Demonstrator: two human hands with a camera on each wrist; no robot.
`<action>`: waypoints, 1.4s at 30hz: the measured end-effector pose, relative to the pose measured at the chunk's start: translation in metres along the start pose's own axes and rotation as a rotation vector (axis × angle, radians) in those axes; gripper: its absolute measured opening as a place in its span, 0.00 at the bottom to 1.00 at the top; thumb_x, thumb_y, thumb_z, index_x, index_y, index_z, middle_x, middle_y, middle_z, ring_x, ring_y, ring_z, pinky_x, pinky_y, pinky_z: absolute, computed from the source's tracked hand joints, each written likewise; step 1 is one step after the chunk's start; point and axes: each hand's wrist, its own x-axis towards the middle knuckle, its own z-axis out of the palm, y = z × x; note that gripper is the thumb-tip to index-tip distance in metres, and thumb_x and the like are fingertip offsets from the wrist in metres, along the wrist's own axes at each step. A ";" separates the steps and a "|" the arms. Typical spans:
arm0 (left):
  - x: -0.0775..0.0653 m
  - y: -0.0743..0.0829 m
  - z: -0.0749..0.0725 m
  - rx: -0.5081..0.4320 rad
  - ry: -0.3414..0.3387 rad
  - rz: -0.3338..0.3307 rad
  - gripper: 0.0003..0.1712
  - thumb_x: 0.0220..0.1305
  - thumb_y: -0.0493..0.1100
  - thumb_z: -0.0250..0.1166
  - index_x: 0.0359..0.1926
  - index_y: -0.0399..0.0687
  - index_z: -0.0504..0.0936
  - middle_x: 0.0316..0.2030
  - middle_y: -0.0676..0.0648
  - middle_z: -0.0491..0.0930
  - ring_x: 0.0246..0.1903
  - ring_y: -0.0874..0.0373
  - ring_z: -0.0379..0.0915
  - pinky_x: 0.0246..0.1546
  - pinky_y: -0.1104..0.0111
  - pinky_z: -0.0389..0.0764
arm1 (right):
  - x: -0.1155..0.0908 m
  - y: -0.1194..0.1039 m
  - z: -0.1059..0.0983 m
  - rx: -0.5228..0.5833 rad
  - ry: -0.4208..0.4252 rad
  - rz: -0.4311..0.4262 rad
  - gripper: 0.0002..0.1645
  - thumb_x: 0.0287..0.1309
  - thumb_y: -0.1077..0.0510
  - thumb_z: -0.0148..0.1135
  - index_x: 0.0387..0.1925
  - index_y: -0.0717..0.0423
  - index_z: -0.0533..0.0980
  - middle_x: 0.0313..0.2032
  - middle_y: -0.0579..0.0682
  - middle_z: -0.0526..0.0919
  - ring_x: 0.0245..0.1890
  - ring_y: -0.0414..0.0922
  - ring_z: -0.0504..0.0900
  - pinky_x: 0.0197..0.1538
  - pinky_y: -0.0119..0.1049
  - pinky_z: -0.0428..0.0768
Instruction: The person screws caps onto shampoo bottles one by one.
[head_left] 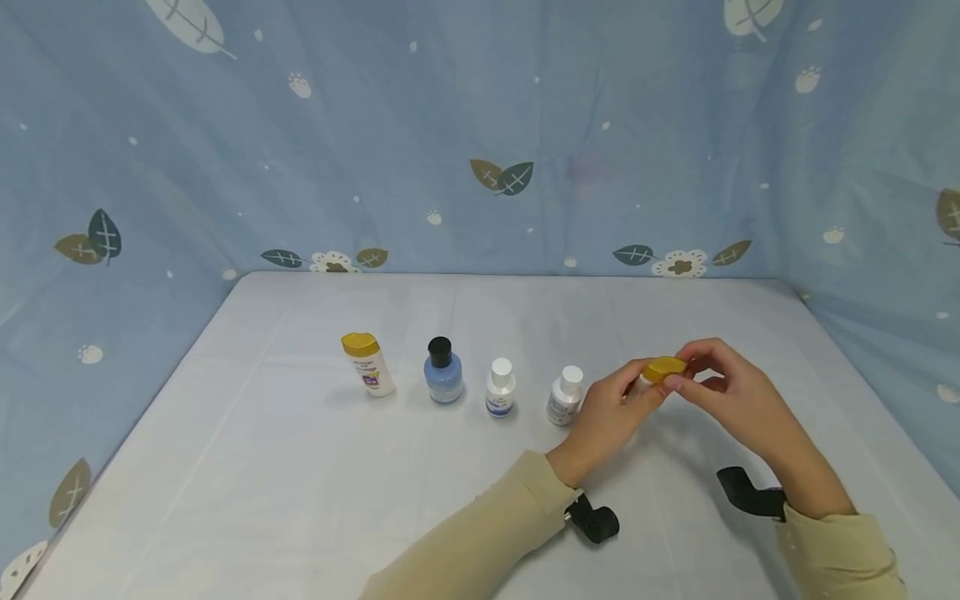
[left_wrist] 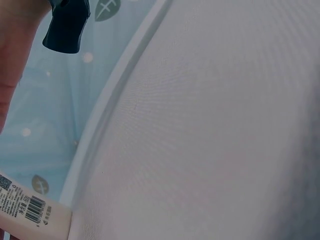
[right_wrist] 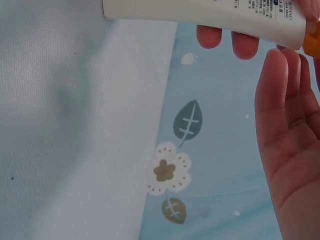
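Observation:
My left hand [head_left: 606,417] grips a white bottle [right_wrist: 210,11] around its body, a little above the table at the right. The bottle has printed text, and a barcode shows on it in the left wrist view. Its yellow flip-style cap [head_left: 665,368] points up between both hands. My right hand [head_left: 738,404] pinches that cap between thumb and fingers. Nearest to the left hand stands a small white bottle [head_left: 564,402] with a white cap. Most of the held bottle is hidden by the left hand in the head view.
Left of the hands, in a row, stand another small white bottle [head_left: 500,393], a blue bottle [head_left: 444,380] with a black cap, and a white bottle [head_left: 372,372] with a yellow cap. A blue patterned cloth [head_left: 570,125] hangs behind the white table [head_left: 300,500].

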 end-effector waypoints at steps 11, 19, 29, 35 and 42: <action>-0.001 0.002 0.000 -0.029 0.001 -0.030 0.17 0.60 0.61 0.53 0.49 0.69 0.73 0.27 0.60 0.71 0.26 0.66 0.65 0.23 0.76 0.67 | -0.002 -0.002 -0.004 -0.050 -0.004 0.027 0.12 0.58 0.53 0.57 0.42 0.54 0.70 0.36 0.48 0.74 0.30 0.37 0.74 0.32 0.24 0.73; 0.000 0.000 0.000 -0.023 -0.001 -0.034 0.14 0.61 0.57 0.53 0.49 0.70 0.73 0.27 0.60 0.71 0.28 0.68 0.66 0.27 0.75 0.70 | -0.002 -0.002 -0.006 -0.075 0.004 0.041 0.08 0.59 0.53 0.55 0.38 0.51 0.73 0.34 0.48 0.75 0.27 0.39 0.75 0.32 0.28 0.73; 0.000 0.001 -0.001 -0.035 0.002 -0.048 0.15 0.61 0.55 0.54 0.50 0.71 0.72 0.30 0.61 0.72 0.30 0.67 0.66 0.29 0.75 0.70 | 0.000 0.001 -0.006 -0.041 0.008 -0.062 0.15 0.55 0.65 0.57 0.45 0.52 0.71 0.43 0.44 0.72 0.39 0.34 0.70 0.37 0.20 0.70; 0.000 -0.001 -0.001 -0.030 -0.007 -0.034 0.17 0.62 0.57 0.53 0.52 0.72 0.71 0.39 0.64 0.74 0.35 0.69 0.67 0.36 0.74 0.70 | 0.001 0.002 -0.006 -0.069 -0.065 -0.085 0.30 0.54 0.63 0.59 0.59 0.46 0.65 0.55 0.46 0.65 0.47 0.35 0.66 0.41 0.19 0.68; 0.001 -0.002 -0.001 -0.017 -0.009 -0.031 0.19 0.62 0.57 0.53 0.55 0.73 0.69 0.36 0.61 0.73 0.34 0.68 0.64 0.34 0.74 0.69 | 0.001 0.004 -0.003 -0.059 -0.106 -0.094 0.31 0.55 0.60 0.59 0.60 0.42 0.64 0.59 0.45 0.62 0.52 0.33 0.62 0.42 0.23 0.68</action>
